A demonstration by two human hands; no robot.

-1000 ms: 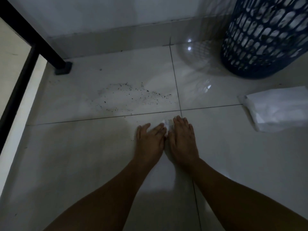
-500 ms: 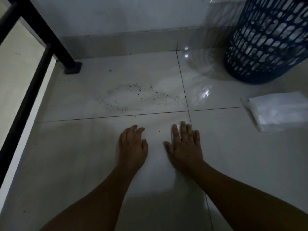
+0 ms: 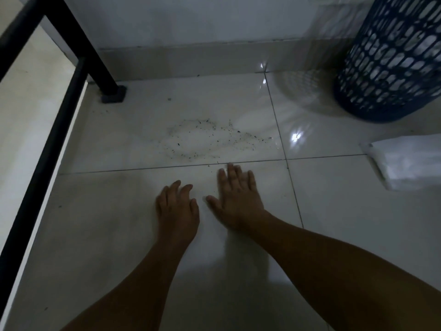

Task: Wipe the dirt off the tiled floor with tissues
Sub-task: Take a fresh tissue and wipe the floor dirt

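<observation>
A ring of dark dirt specks [image 3: 214,139] lies on the pale tiled floor [image 3: 114,235], just beyond a grout line. My right hand [image 3: 237,194] rests flat, palm down, fingertips almost at that line and close to the dirt's near edge. Only a faint pale sliver of the tissue [image 3: 224,167] shows at its fingertips; the rest is hidden under the hand. My left hand [image 3: 177,206] rests on the floor beside it, slightly nearer to me, fingers loosely curled, with nothing in it. A stack of white tissues [image 3: 410,161] lies at the right edge.
A blue lattice basket [image 3: 391,56] stands at the back right near the wall. A black metal frame leg [image 3: 112,94] with a foot pad stands at the back left, and its rail runs down the left side. A skirting board lines the far wall.
My hands were pressed together on the tissue, then parted. The right hand has slid forward toward the dirt with the tissue under it, while the left stays behind.
</observation>
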